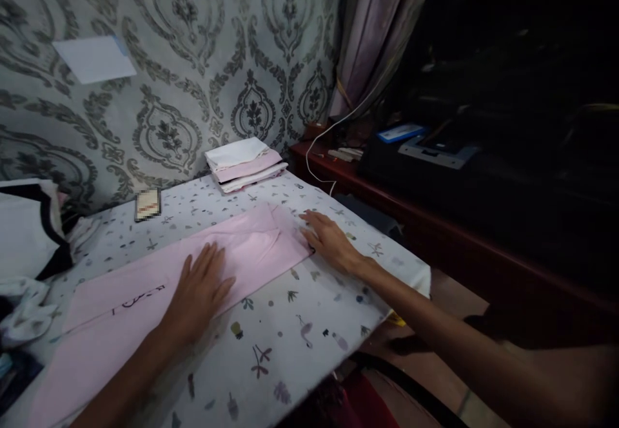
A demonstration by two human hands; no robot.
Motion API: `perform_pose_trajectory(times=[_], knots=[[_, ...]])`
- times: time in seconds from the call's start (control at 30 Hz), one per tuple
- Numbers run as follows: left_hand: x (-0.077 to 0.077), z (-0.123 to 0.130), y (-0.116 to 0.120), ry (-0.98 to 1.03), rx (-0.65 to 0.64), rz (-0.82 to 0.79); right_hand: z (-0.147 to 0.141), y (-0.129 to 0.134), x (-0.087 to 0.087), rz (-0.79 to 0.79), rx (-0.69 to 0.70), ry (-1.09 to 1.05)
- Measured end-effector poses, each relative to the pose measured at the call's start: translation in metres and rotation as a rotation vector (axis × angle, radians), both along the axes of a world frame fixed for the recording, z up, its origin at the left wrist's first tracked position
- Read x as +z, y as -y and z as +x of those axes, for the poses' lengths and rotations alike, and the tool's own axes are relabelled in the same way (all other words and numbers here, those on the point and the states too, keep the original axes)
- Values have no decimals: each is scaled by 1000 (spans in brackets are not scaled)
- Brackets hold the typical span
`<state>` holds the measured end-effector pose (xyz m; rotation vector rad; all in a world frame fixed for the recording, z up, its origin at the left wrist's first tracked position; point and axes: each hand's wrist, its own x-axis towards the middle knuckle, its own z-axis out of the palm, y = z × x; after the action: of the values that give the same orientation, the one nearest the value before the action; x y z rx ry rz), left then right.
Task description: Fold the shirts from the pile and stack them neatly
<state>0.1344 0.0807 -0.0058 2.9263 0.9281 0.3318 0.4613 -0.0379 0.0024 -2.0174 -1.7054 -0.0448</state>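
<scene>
A pink garment (251,247) with dark lettering lies folded into a long strip across the patterned table cover (309,325). My left hand (200,289) rests flat on the middle of the garment, fingers spread. At the garment's right end is my right hand (331,241), its fingers apart and slightly bent, the fingertips by the cloth's edge. Neither hand grips anything that shows.
Folded white and pink cloths (246,164) are stacked at the back against the wall. A small blurred card-like item (147,204) lies left of them. Black-and-white clothes (29,234) are heaped at the far left. A dark red cabinet (387,196) stands at the right, with a white cable (309,151).
</scene>
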Motion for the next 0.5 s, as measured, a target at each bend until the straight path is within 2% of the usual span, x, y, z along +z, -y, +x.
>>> perform_pose_trajectory(times=[0.1, 0.2, 0.33, 0.5], knots=[[5, 23, 6, -32, -39, -51, -23, -5, 5, -4, 108, 57], [4, 27, 9, -31, -42, -90, -49, -16, 10, -20, 247, 97], [0, 6, 9, 2, 1, -114, -78, -34, 6, -17, 400, 113], [5, -21, 3, 0, 103, -196, -105, -64, -10, 36, 564, 147]])
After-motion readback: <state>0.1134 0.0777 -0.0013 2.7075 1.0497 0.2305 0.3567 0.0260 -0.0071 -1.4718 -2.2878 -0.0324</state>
